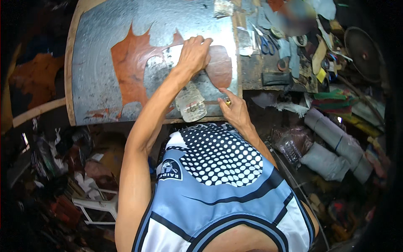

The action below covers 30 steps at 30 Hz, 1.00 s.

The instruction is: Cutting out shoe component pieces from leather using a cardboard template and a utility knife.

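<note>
A rounded brown leather piece (219, 67) lies near the right edge of the metal-topped table (94, 46). My left hand (195, 54) is closed at its upper left edge, fingers bent downward and their tips partly hidden. At its lower tip is my right hand (236, 110), forefinger stretched to the leather, thumb apart from it, and a gold-coloured ring on one finger. A clear, scuffed plate (191, 104) with a rounded end lies between my arms by the table's front edge. Further left spreads a large jagged leather hide (128, 65) with a curved cut-out side.
Right of the metal sheet, a wooden bench (264, 67) carries blue-handled scissors (267, 45), tape rolls (300, 40), a dark flat block (276, 78) and scraps. Rolled grey material (331, 134) lies lower right. A white plastic chair (98, 208) stands lower left. More brown leather (35, 75) lies far left.
</note>
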Motion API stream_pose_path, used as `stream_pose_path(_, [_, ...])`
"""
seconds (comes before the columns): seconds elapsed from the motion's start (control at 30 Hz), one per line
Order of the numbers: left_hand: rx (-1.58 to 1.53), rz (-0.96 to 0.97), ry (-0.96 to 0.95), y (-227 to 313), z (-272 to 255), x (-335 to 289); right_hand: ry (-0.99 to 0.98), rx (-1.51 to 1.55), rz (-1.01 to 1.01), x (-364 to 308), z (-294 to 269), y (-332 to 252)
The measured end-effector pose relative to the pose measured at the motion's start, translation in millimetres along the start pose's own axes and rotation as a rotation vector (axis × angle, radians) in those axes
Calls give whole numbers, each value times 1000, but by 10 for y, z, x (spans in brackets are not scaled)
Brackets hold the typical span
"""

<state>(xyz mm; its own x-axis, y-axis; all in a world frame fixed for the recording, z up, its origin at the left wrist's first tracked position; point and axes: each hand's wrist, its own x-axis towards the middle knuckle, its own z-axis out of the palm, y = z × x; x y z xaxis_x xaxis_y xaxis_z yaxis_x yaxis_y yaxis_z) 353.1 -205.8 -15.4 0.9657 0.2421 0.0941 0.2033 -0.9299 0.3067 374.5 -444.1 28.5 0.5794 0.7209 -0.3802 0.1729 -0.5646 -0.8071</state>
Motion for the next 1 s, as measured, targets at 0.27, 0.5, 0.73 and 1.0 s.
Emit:
stream_pose_path(0.27, [-122,-40,-289,645,-138,-1952,-64,-85,-102,316,80,94])
stream_pose_path(0.5, [-77,-63,-349,794,-474,-2000,-238,-214,-304,534,46,-372])
stream_pose_path(0.73, [-149,123,-188,743,-777,-1978,-358,-395,-467,587,177,-461])
stream_pose_path(1.0, [-576,-150,236,-433,-1318,-1537,-252,450,37,556,475,-942])
